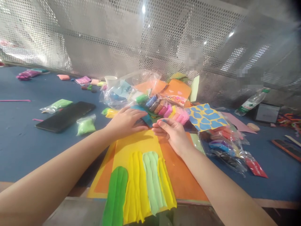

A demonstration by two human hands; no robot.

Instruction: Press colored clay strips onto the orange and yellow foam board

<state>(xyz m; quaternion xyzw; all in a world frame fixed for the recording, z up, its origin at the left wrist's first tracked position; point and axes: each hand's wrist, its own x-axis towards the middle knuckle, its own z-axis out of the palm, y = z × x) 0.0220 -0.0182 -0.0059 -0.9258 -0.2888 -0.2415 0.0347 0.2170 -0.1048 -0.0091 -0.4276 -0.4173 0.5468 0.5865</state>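
Observation:
My left hand [124,123] lies with its fingers stretched out at the far edge of a yellow sheet [131,142], next to a blue sheet or piece [147,119]. Whether it presses on that piece is hard to make out. To its right, my right hand [172,133] is closed in a pinch, a small blue piece [164,120] showing at the fingertips; it looks like clay. Below both hands are ridged strips of clay: a dark green strip [116,191], yellow strips [136,185] and a pale green strip [152,179]. An orange sheet [181,169] lies underneath.
Beyond my hands are bagged clay packs [164,108] and a blue-and-yellow patterned card [207,116]. A black phone-like slab [67,116] and a pale green clay bag [86,125] lie left. More clay bags [225,146] and a bottle [251,102] are right. A perforated metal panel [117,37] stands behind.

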